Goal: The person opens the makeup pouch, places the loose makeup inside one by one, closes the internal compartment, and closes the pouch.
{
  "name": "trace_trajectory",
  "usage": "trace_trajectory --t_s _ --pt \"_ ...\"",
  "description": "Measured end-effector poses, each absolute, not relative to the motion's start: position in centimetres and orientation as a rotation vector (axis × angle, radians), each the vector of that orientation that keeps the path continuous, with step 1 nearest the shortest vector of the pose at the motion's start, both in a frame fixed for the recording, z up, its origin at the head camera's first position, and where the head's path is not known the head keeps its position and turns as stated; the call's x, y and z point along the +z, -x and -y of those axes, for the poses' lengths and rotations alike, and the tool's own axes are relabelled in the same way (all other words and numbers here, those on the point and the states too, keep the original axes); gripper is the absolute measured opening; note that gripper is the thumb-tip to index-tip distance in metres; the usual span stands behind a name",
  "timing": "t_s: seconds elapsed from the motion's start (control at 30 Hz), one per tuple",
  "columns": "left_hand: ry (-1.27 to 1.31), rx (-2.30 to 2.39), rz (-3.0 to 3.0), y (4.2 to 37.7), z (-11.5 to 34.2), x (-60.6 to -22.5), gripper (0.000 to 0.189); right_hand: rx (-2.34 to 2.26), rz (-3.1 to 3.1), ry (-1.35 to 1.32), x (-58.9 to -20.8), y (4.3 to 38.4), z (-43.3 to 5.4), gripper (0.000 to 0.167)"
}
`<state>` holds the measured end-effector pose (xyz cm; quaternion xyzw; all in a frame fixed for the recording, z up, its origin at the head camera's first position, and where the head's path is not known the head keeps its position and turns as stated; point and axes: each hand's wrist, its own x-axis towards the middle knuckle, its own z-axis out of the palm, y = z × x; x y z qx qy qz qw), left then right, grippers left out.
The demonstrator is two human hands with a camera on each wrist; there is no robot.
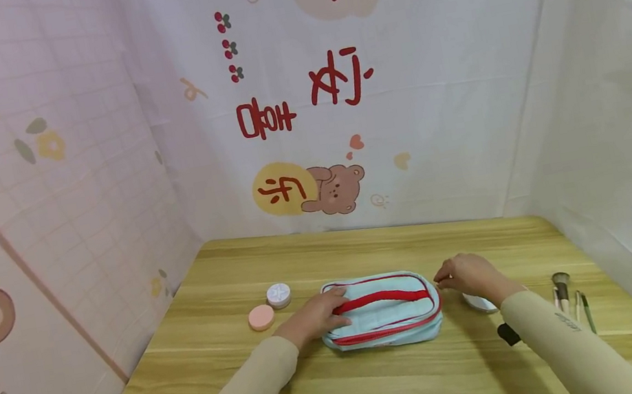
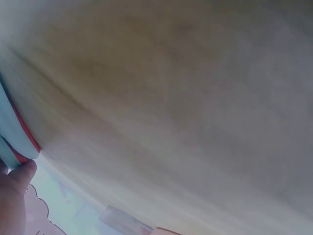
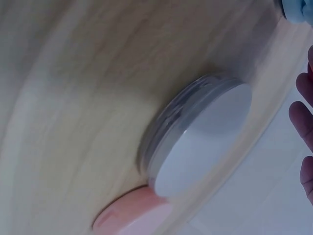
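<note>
A light-blue makeup bag (image 1: pixel 377 336) with red piping and a red strap handle (image 1: pixel 379 297) lies on the table. My left hand (image 1: pixel 314 317) grips its left end, fingers by the handle and thumb toward the front. In the left wrist view, the left thumb (image 2: pixel 23 174) meets the bag's corner (image 2: pixel 17 132). At the opposite end, my right hand (image 1: pixel 472 274) pinches the zipper pull close to the piping. A red-orange bit shows beside the right fingers (image 3: pixel 303 120) in the right wrist view, where the bag (image 3: pixel 296 11) enters a corner.
Under the right forearm sits a white round compact (image 1: pixel 480 303), with a pink case (image 3: pixel 132 215) beside it and a black item (image 1: pixel 508 334) nearer me. Several makeup brushes (image 1: pixel 562 288) lie farther right. Left of the bag are a pink round case (image 1: pixel 261 318) and a white round case (image 1: pixel 279 295).
</note>
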<state>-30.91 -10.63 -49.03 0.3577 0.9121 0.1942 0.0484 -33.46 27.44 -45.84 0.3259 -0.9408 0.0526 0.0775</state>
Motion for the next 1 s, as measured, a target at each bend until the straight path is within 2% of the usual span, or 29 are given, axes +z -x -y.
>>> trace_trajectory --t_s 0.4,1.0 --pt "-1.244 0.52 -2.784 31.1 10.4 -48.9 0.044 0.123 2.889 -0.897 -45.9 36.2 -26.1 0.009" --pt "-1.565 0.038 -2.771 32.2 10.1 -48.4 0.038 0.013 2.89 -1.007 -44.0 38.7 -23.6 0.006"
